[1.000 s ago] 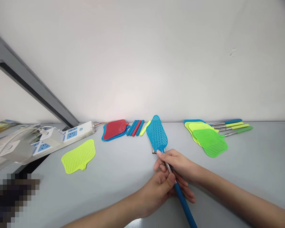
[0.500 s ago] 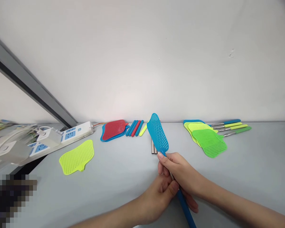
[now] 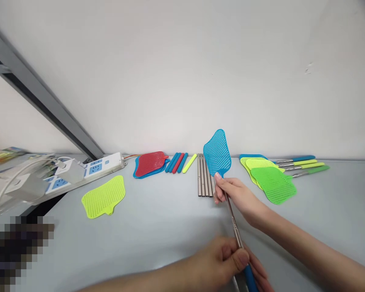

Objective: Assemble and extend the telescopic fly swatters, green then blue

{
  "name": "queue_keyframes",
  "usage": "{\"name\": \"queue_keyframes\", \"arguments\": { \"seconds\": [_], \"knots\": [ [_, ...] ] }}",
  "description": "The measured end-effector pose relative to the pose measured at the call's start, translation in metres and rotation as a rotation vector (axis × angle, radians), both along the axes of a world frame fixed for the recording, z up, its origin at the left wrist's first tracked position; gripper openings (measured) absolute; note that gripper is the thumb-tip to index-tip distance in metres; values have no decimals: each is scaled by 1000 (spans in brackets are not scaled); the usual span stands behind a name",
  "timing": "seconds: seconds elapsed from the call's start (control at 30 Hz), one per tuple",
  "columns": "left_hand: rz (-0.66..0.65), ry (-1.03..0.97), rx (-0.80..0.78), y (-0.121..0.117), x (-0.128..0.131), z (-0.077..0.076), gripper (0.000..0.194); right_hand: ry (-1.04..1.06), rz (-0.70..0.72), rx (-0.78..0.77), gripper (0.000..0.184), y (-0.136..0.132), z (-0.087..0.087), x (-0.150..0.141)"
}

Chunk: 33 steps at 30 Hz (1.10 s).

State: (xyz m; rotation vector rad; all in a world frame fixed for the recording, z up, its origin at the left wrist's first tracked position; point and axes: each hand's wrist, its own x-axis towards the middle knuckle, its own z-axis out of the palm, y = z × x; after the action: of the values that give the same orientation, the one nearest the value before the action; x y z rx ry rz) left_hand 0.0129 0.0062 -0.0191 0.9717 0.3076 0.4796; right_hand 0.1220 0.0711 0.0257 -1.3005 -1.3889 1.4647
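Head view: blue swatter (image 3: 217,153) in the grip of left hand (image 3: 222,261) below, right hand (image 3: 239,195) above

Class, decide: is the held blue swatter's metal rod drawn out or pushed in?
Drawn out, at least partly: the metal rod shows between right hand and left hand, stepping narrower toward the blue head.

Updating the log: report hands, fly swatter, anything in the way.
Right hand pinching blue fly swatter at its neck. Left hand lower, around metal shaft by blue handle. Nothing visibly blocking; metal tubes lie just beyond.
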Motion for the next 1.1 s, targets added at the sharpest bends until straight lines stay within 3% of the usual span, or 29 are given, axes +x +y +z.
{"name": "queue_keyframes", "arguments": {
  "seconds": [0.3,0.47,0.7,1.1],
  "knots": [
    [-21,-78,-252,2,1,-8,36,138,103,-142,50,4,-2,11],
    [61,-40,-306,4,0,-6,36,206,121,-155,41,9,-1,17],
    [194,83,-283,5,-2,-3,35,160,-26,-84,35,17,3,20],
    [246,109,-244,3,-1,-7,38,300,-137,-21,32,17,-6,15]
  ]
}}
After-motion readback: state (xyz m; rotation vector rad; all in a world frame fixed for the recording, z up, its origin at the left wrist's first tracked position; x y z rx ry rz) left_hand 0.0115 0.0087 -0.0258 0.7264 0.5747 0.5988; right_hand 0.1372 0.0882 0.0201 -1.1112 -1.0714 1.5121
